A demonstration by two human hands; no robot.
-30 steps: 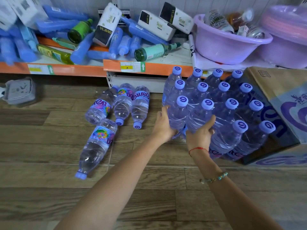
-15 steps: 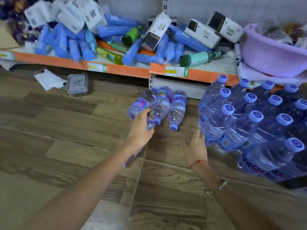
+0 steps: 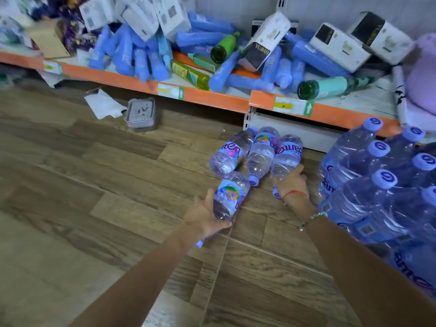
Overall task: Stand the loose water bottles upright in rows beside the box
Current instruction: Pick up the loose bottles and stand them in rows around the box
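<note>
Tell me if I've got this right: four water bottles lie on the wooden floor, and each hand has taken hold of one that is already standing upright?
Not quite. In the head view the left hand grips the nearest bottle and the right hand grips the rightmost bottle, but both lie on their sides on the floor. The four lying bottles are correct.

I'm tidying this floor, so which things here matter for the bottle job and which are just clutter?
Job: four lying water bottles, standing bottles, left hand, right hand.
Clutter: grey tub, paper scrap, green bottle, white cartons.
</note>
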